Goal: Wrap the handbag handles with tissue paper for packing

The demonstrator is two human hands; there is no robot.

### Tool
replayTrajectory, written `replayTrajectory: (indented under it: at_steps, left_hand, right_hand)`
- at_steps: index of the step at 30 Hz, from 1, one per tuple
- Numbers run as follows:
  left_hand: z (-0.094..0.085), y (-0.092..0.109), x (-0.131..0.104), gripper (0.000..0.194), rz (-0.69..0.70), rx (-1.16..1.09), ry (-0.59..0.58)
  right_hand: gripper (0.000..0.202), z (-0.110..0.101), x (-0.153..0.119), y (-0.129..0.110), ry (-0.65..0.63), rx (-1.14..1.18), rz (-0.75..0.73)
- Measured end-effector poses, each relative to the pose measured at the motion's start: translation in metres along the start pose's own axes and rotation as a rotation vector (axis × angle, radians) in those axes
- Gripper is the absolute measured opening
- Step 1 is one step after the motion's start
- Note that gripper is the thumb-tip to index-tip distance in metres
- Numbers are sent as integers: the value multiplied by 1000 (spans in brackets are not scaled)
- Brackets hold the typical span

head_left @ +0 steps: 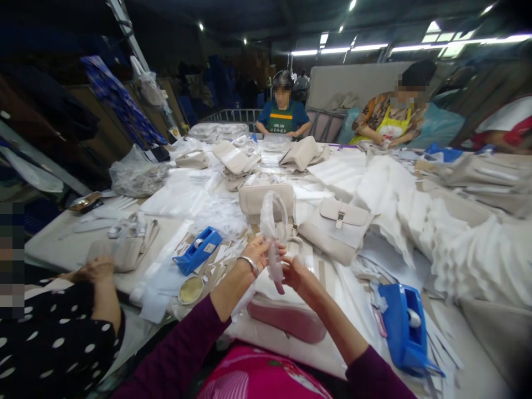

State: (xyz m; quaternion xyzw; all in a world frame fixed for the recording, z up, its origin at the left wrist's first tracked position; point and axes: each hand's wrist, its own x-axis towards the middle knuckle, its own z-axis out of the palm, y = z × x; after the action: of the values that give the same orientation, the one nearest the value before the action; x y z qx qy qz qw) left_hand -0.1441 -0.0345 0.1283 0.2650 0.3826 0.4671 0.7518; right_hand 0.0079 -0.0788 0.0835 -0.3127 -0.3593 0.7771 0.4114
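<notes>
My left hand point(258, 252) and my right hand point(296, 274) meet near the middle of the view, their fingers closed round the lower part of a looped handle point(273, 221) wrapped in clear plastic. The loop stands upright above my fingers. Just below my hands a bag with a pinkish base point(286, 320) lies on the table, white sheeting over its upper part. Behind the handle stands a beige bag point(246, 203). To the right lies a beige flap bag point(343, 213) with a buckle strap.
Blue tape dispensers stand at left point(199, 250) and right point(405, 327). A round tin point(191, 290) sits near my left forearm. White foam sheets point(440, 227) pile up at right. A person in polka dots point(62, 338) works at left; others sit across the table.
</notes>
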Motion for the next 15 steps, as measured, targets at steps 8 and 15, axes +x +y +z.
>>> replayTrajectory:
  at_steps: [8,15]
  left_hand:
    - [19,-19,4,14,45,1,50]
    - [11,-7,7,11,84,2,64]
  right_hand:
    - [56,7,-38,53,108,-188,-77]
    - [48,10,-43,65,91,-306,-95]
